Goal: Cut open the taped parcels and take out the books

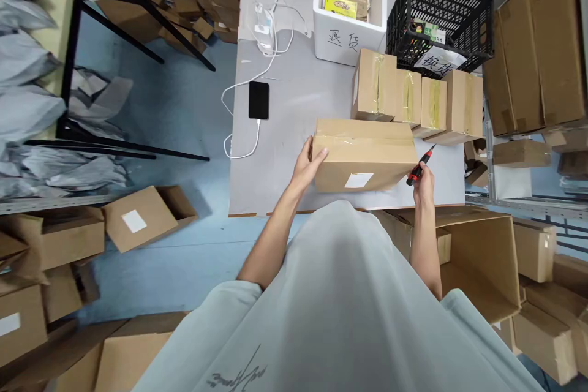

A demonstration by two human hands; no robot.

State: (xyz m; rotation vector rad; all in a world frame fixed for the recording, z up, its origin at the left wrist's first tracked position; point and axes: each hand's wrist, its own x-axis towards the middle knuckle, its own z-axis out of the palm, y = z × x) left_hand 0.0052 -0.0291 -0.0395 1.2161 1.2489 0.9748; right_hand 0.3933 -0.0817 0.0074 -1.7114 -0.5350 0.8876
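Note:
A long cardboard box [367, 144], taped along its top and with a white label on its near side, lies at the front of the grey table [294, 98]. My left hand [307, 164] grips its left end, thumb over the upper edge and fingers against the side. In my right hand [423, 182], a red and black utility knife [419, 166] is held by the handle, its tip pointing up and away to the right. That hand is just beyond the box's right end. Whether it touches the cardboard I cannot tell.
Behind stand several smaller taped boxes [374, 86], a white bin [350, 43] and a black crate [441, 18]. A phone [259, 100] on a white cable lies to the left. A large open carton [482, 257] is below right; more cartons [142, 217] sit on the floor.

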